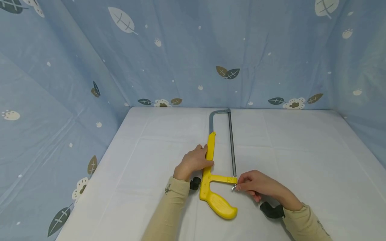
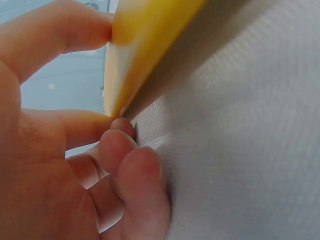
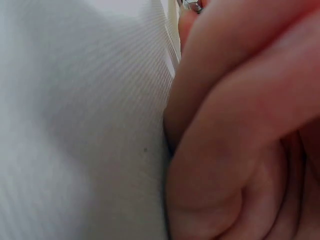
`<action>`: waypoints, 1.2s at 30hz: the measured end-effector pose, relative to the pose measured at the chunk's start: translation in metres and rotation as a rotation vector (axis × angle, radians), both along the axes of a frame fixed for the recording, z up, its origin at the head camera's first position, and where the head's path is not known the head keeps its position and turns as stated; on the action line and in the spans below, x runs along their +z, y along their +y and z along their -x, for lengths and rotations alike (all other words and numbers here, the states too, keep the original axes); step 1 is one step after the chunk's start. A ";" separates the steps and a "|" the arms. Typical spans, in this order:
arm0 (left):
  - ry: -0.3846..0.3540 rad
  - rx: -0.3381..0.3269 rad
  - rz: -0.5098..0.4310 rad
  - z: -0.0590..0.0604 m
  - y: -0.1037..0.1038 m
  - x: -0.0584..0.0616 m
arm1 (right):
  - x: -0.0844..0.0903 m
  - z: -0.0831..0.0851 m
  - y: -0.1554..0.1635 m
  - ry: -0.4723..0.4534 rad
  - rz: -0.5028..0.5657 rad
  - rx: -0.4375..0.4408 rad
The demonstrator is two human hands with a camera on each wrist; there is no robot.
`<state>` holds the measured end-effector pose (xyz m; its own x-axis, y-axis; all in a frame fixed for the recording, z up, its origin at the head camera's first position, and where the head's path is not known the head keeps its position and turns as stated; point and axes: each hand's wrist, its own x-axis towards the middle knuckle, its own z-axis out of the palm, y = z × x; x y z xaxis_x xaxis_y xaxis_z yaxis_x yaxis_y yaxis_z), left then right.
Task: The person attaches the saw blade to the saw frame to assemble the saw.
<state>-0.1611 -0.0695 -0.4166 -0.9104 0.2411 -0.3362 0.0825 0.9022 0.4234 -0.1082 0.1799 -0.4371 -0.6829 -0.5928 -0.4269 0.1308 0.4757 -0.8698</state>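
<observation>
one hacksaw point(image 1: 206, 182), one wing nut point(image 1: 233, 188), one pinch on each
so the saw is laid mid-table on the white cloth point(image 1: 286, 150), its one handle point(image 1: 221, 206) kept nearest the camera. its yellow bar point(image 1: 211, 144) is pinched by the left hand point(image 1: 195, 160), thumb on one side, fingers on the other; the nut is pinched narrow by the right hand point(image 1: 260, 183), spare fingers tucked in. one blade point(image 1: 232, 144) can be counted, but its teeth can't be made out. two sleeves point(image 1: 170, 207) are cut off at the bottom, and two black wrist pieces point(image 1: 272, 211) are partly covered. in the left wrist view the saw is cropped to a blurry yellow strip; in the right one the nut is mostly blocked by fingers.
</observation>
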 end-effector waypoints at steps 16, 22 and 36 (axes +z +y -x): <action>0.003 -0.004 -0.014 -0.002 0.000 0.002 | 0.002 -0.001 0.000 -0.006 -0.006 0.001; 0.001 -0.006 -0.010 -0.001 -0.001 0.000 | 0.002 -0.001 0.000 -0.023 -0.007 0.008; 0.003 -0.003 -0.010 -0.001 0.000 0.000 | 0.003 -0.002 0.000 -0.028 -0.013 0.034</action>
<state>-0.1599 -0.0699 -0.4170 -0.9108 0.2473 -0.3307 0.0867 0.8975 0.4324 -0.1066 0.1803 -0.4337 -0.6501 -0.6094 -0.4538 0.1391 0.4916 -0.8596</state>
